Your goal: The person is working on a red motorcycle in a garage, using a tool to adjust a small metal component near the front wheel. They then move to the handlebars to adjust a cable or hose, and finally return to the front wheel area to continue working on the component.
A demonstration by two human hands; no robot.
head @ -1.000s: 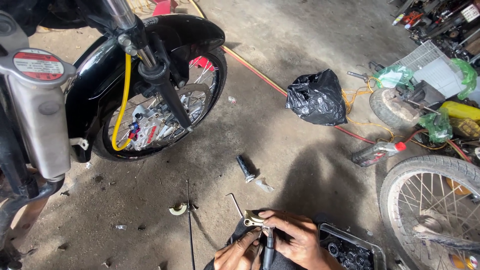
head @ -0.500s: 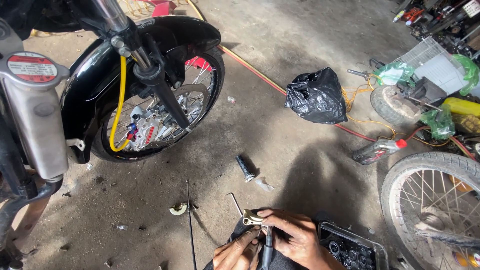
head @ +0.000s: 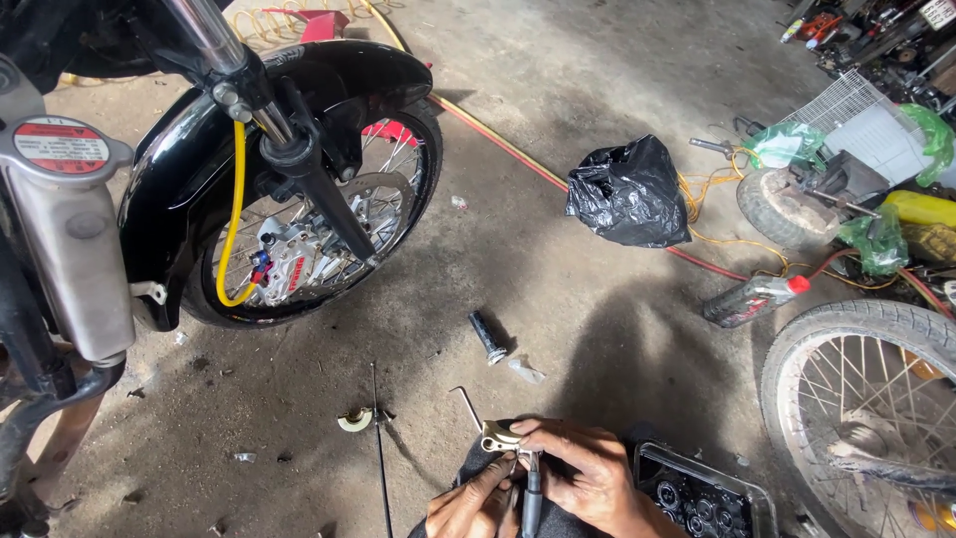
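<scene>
Metal part: a small silver bracket (head: pixel 501 437) is sitting low in the view, at about 6 o'clock, pinched at the top of the person's hands.
Right hand: the right hand (head: pixel 583 476) is closing around the bracket from the right, fingers curled over it.
Left hand: the left hand (head: pixel 476 506) is gripping a thin tool with a dark handle (head: pixel 530 493), its tip pointing up into the bracket.
What is changing: the hands and the bracket are staying in the same low spot as a moment ago; only the view is shifting a little, so the fiddly work on the bracket looks to be going on.
Close by: a dark tray of small round parts (head: pixel 703 495) is lying at 5 o'clock, just beside the right hand.
On the floor: a short black grip (head: pixel 488 338) is lying above the hands, and a thin rod (head: pixel 377 448) is lying to their left.
Far off: a black motorcycle front wheel (head: pixel 309 214) is standing at 10 o'clock, a black plastic bag (head: pixel 629 192) at 1 o'clock, and a spoked wheel (head: pixel 864 408) at 4 o'clock.
</scene>
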